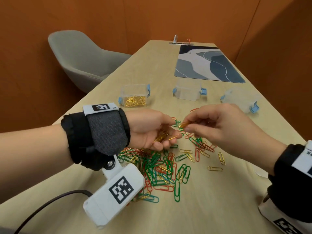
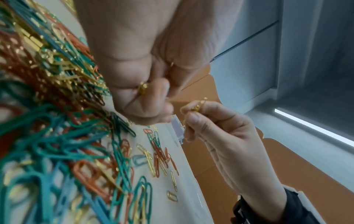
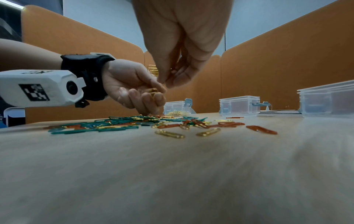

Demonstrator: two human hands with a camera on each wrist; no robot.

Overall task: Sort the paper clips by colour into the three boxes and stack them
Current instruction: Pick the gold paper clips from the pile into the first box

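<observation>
A loose pile of green, red and gold paper clips [image 1: 162, 166] lies on the table in front of me. My left hand [image 1: 152, 130] hovers over it, palm up, fingers curled round a bunch of gold clips [image 1: 160, 138]. Just to its right, my right hand [image 1: 211, 125] pinches a few gold clips [image 1: 183, 124] between thumb and fingers. Three clear boxes with blue latches stand behind: the left box [image 1: 134, 96] holds gold clips, while the middle box [image 1: 188, 90] and the right box [image 1: 241, 100] look empty.
A blue and white patterned mat [image 1: 207, 65] lies further back on the table, with a clip-like metal object [image 1: 180, 41] at the far edge. A grey chair [image 1: 79, 56] stands left of the table. Orange partitions enclose the desk.
</observation>
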